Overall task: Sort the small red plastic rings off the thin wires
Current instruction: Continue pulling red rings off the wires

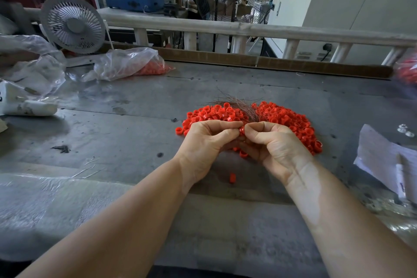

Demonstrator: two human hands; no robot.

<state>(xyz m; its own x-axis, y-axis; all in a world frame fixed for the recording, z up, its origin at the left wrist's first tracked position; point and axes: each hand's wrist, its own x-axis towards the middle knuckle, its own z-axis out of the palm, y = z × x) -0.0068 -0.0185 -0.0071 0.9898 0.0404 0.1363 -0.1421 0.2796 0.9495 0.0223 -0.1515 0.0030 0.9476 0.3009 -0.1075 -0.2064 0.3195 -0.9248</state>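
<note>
A wide heap of small red plastic rings (284,119) lies on the grey metal table (126,124). A bundle of thin brown wires (241,106) fans out over the heap's far side. My left hand (205,142) and my right hand (273,144) meet at the near edge of the heap, fingers curled, pinching a red ring (242,130) between thumbs and fingertips where the wires converge. One loose ring (232,177) lies alone on the table below my hands. Which hand holds the wire ends is hidden by the fingers.
A clear plastic bag with red rings (135,63) lies at the back left beside a small white fan (73,23). Crumpled plastic (31,70) fills the far left. White paper (383,158) lies at right. A cardboard strip (270,62) and railing (248,28) edge the table's back.
</note>
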